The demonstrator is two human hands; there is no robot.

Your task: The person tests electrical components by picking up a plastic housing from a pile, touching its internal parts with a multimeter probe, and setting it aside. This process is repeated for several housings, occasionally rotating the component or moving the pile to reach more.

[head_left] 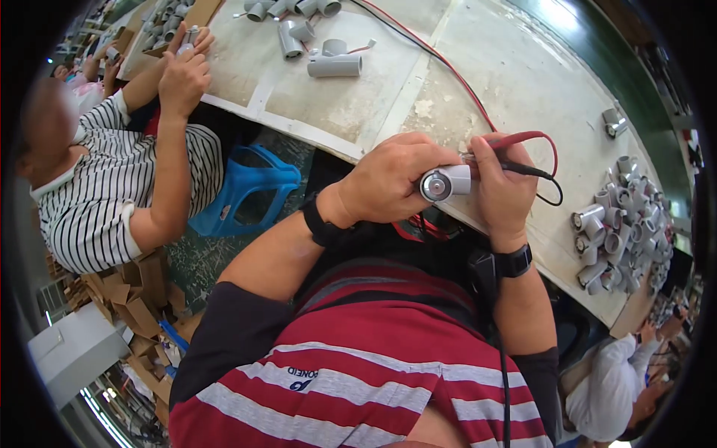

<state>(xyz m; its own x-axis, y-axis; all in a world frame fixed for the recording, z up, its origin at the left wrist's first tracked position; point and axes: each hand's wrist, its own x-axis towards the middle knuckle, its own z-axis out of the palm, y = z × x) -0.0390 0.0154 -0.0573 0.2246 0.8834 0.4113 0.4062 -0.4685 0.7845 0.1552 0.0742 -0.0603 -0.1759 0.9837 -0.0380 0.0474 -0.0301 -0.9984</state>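
My left hand (385,179) is closed round a grey plastic cylindrical housing (457,179), whose round metal end faces me. Close beside it, my right hand (504,198) pinches test probes; the black probe (523,169) sticks out past the fingers, and a red lead (554,149) loops above it. The probe tips are near the far side of the housing, partly hidden by my fingers. Both hands are over the near edge of the worn pale table (418,119).
Grey tubes (334,66) lie at the far left of the table. A large pile of grey housings (624,224) sits on the right, with one single housing (614,122) beyond it. A co-worker in stripes (142,172) handles a part at left, near a blue stool (254,183).
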